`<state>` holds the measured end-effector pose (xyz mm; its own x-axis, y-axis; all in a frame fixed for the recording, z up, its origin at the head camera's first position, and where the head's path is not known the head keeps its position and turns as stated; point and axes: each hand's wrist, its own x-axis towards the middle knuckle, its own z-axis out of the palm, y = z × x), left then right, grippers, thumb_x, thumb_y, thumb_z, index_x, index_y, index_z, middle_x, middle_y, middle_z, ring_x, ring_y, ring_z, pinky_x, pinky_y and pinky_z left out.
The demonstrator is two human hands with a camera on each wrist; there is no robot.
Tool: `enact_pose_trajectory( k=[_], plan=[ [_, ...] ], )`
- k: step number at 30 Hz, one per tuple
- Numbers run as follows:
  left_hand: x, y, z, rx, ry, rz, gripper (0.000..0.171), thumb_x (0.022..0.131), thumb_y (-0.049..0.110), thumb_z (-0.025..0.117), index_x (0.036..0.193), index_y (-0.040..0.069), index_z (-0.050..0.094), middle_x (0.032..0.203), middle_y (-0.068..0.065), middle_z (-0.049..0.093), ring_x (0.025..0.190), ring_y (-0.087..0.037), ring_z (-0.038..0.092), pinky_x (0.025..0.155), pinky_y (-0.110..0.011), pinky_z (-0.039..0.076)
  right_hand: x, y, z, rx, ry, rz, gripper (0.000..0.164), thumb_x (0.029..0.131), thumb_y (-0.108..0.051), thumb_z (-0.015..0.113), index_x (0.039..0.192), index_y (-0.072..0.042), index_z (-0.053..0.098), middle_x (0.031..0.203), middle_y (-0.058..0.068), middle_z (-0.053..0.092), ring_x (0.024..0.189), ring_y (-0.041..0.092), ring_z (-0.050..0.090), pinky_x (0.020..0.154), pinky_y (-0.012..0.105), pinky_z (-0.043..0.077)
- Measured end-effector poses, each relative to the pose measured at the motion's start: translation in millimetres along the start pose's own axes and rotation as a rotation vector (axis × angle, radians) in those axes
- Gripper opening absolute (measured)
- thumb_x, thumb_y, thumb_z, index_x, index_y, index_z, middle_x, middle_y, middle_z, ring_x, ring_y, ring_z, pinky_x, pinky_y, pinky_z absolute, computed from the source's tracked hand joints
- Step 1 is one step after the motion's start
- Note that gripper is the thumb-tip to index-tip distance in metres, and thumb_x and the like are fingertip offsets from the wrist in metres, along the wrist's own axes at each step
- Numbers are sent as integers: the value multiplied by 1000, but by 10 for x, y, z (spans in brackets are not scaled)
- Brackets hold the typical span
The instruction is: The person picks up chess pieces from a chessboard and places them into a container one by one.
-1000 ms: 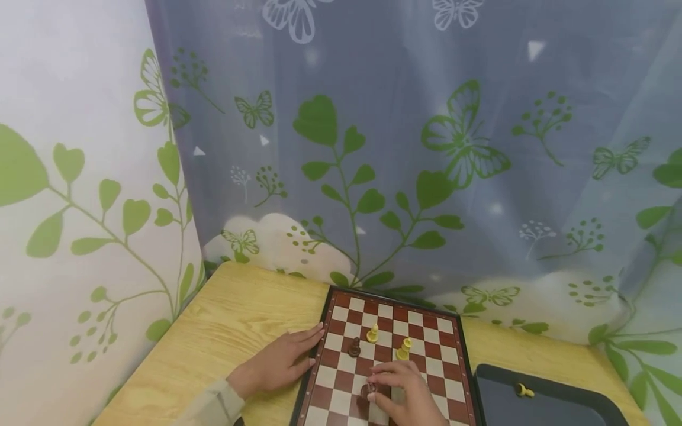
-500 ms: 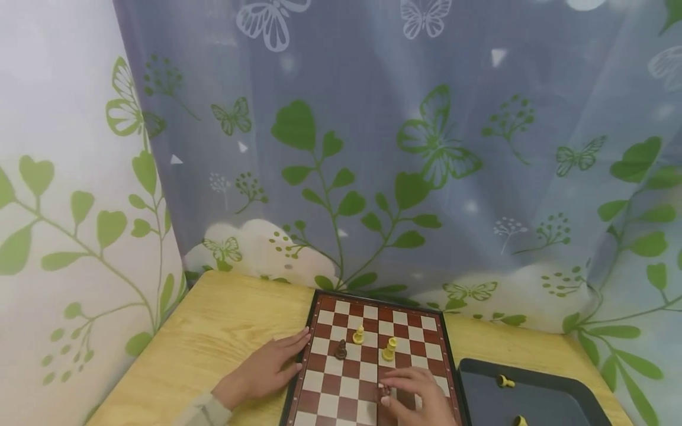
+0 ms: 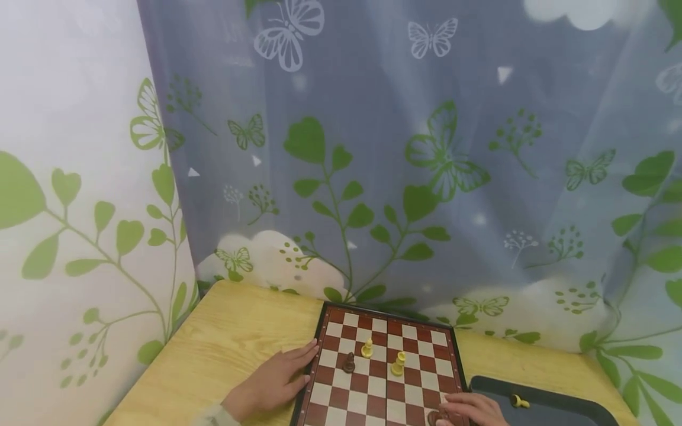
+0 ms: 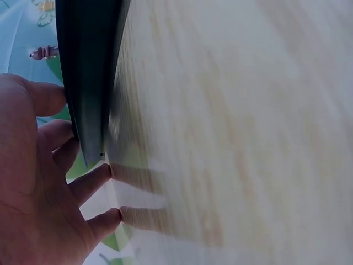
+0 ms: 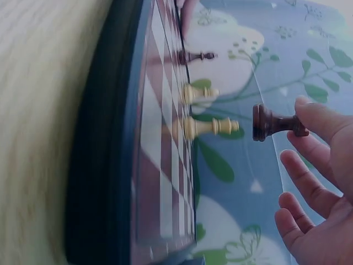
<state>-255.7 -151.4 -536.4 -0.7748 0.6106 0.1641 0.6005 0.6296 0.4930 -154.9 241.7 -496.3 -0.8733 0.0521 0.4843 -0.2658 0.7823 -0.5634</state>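
Head view cuts the right hand (image 3: 471, 409) and the dark brown, round-based chess piece (image 5: 267, 122) it's holding at the bottom edge, so you only get part of each. Right wrist view is way clearer: thumb and index finger pinch the top of that piece, base pointing at the board, with a gap under it. The tip's covered by the fingers, so I can't tell which piece it is. Other fingers are loosely bent, holding nothing.

It's over the right side of the brown-and-white checkered chessboard (image 3: 357, 384), whose near edge is out of frame. Standing on the board: a short yellow pawn-like piece (image 3: 367, 350), a taller yellow piece (image 3: 398, 364) and a slim dark brown piece (image 3: 348, 363).

Left hand (image 3: 270, 380) isn't gripping anything, just relaxed with its fingertips at the board's left edge. Left wrist view hides some fingertips behind that edge.

Off to the right, a dark grey tray (image 3: 538, 393), also cropped, has a small yellow piece (image 3: 520, 402) lying in it.
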Motion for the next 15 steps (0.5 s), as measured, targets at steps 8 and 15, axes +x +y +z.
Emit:
enact_pose_trajectory(
  k=[8, 15],
  plan=[
    [-23, 48, 0, 19, -16, -17, 57, 109, 33, 44, 156, 2, 39, 164, -12, 34, 142, -40, 44, 106, -73, 38, 65, 215, -113, -102, 60, -29, 16, 73, -11, 91, 85, -16, 81, 91, -5, 74, 85, 14, 67, 83, 35, 47],
    [-10, 36, -56, 29, -33, -19, 57, 109, 35, 41, 157, 3, 37, 165, -12, 32, 144, -40, 42, 110, -72, 34, 99, 341, -212, -102, 123, 11, 16, 74, -9, 90, 87, -11, 81, 91, 3, 76, 83, 3, 65, 81, 38, 50]
  ],
)
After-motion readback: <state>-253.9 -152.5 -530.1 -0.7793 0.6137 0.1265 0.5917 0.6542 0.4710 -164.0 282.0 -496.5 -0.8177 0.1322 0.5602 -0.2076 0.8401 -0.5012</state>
